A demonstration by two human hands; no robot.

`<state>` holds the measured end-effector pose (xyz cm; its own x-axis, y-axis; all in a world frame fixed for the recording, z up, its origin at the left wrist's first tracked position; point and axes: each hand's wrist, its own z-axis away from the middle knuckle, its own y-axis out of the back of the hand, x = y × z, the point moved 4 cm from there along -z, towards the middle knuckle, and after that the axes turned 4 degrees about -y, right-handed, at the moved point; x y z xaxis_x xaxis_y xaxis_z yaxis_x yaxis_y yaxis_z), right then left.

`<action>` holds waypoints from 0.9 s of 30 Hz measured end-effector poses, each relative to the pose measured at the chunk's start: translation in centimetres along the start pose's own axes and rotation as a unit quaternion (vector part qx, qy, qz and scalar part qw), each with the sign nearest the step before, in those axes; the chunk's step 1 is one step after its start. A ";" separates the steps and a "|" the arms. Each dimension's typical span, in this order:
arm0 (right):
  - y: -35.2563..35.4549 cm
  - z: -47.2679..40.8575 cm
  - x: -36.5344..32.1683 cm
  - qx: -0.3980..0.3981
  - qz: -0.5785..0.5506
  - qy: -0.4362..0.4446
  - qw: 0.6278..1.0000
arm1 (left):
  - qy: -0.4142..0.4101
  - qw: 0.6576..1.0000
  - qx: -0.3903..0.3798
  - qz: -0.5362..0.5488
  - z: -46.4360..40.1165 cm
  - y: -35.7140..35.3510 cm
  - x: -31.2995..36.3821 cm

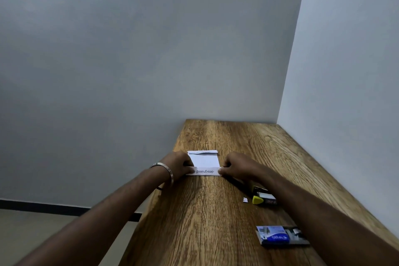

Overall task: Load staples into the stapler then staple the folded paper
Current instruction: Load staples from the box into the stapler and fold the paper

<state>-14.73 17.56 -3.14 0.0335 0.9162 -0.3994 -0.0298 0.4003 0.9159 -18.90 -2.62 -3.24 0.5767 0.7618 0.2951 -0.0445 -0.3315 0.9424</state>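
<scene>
Head view: one folded paper (204,163) flat on one wooden table (207,222), pinched at its near corners by two hands, left hand (180,163) and right hand (234,166), with one stapler (259,197) and one staple box (280,236) nearer, on the right.

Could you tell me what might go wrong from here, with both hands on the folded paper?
1. The left hand and right hand pinch only the near fold of the paper; let go, it may spring open.
2. The stapler lies under the right forearm, which could knock it.
3. The staple box sits near the table edge.
</scene>
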 end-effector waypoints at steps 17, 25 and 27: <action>-0.2 -0.2 -0.2 0.012 0.018 -0.043 0.999 | 0.033 0.997 0.064 -0.012 0.3 -1.1 -0.3; -1.4 2.3 -1.5 0.205 0.154 0.162 0.953 | -0.093 0.984 0.106 -0.111 1.6 -1.5 1.7; -1.8 2.7 -2.7 0.222 0.236 0.230 0.918 | -0.140 0.972 0.086 -0.165 1.6 -1.6 2.6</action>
<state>-12.09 14.33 -3.60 -0.3073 0.9371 0.1657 0.4806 0.0026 0.8769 -16.07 -1.01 -4.21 0.7363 0.6697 -0.0967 0.3046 -0.2005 0.9311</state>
